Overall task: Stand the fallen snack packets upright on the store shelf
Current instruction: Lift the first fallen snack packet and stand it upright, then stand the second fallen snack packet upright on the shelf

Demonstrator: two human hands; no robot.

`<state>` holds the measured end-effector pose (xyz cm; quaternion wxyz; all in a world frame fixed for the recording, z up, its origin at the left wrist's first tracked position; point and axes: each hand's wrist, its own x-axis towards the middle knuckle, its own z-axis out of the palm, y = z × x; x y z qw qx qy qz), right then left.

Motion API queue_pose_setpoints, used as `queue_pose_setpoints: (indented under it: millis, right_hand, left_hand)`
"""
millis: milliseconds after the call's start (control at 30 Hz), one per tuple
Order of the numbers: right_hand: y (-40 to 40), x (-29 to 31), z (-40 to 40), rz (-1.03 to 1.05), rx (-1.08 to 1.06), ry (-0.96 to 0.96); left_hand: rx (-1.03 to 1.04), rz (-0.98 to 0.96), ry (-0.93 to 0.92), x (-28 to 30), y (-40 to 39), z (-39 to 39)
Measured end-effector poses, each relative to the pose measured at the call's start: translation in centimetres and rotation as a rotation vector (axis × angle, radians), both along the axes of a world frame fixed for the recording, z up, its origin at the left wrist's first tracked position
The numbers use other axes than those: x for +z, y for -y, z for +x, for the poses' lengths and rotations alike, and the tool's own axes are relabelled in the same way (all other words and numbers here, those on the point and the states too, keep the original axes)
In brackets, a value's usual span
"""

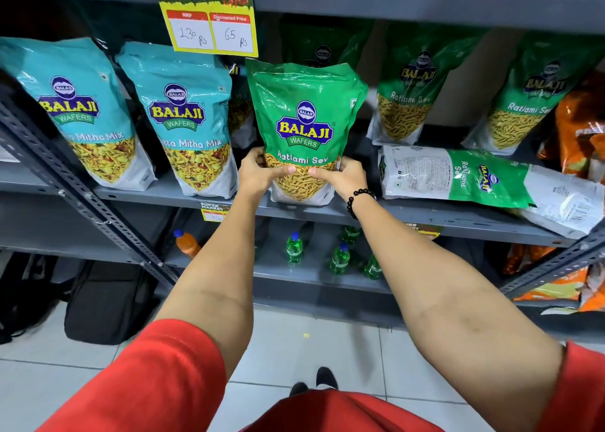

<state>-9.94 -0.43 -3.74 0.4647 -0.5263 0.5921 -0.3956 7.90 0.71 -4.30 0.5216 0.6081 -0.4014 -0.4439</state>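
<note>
Close to me I see red sleeves (157, 376) and two bare arms reaching out over the tiled floor (294, 343). My left hand (258, 169) and my right hand (343, 176) both hold the low part of one green Ratlami Sev packet (304, 120). The fingers are curled around its two sides, and the thumbs press on the front, almost touching each other. A black bead bracelet (358, 200) sits on the right wrist. The packet stands upright, with its bottom on the grey shelf (157, 195), near the front edge.

Just to the right, another green and white packet (458, 177) lies flat on its side on the same shelf. One more white packet (566, 202) lies by it, sticking out over the edge.

To the left, two blue Mitha Mix packets (183, 120) stand up and lean back a bit. Farther back on the right, more green packets (409, 87) stand upright. A yellow price sign (209, 15) hangs from the shelf above. On the shelf below, I see small green bottles (294, 248) and one orange bottle (186, 243).
</note>
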Motion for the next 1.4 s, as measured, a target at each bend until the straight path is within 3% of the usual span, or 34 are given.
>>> queue_pose_setpoints:
  millis: [400,500,767,900,1033,1167,1400]
  right_hand:
    - [-0.6,0.3,0.0,0.067,-0.014,0.046]
    - [-1.1,0.0,-1.2,0.077,-0.125,-0.021]
    - [-2.0,-0.6,-6.0,0.114,-0.354,0.094]
    - [-2.4,-0.3,-9.4,0.12,-0.541,0.046]
    - [-2.0,-0.5,-13.8,0.176,-0.768,0.151]
    - [-0.9,-1.3,-19.3,0.321,-0.816,0.323]
    - [2.5,-3.8,-25.0,0.412,-0.641,0.57]
  left_hand:
    - [0.037,0.067,0.03,0.5,-2.1,-1.1]
    - [0.072,0.141,0.062,-0.7,-3.4,-2.2]
    - [0.292,0.239,-0.013,-2.7,-5.0,-8.3]
    - [0.232,0.274,-0.104,-2.6,-4.7,-13.0]
    - [0.126,0.31,-0.096,-0.9,-3.3,-18.5]
    - [0.034,0.284,0.088,1.6,-0.9,-24.0]
    - [-0.142,0.204,0.519,2.8,4.8,-27.2]
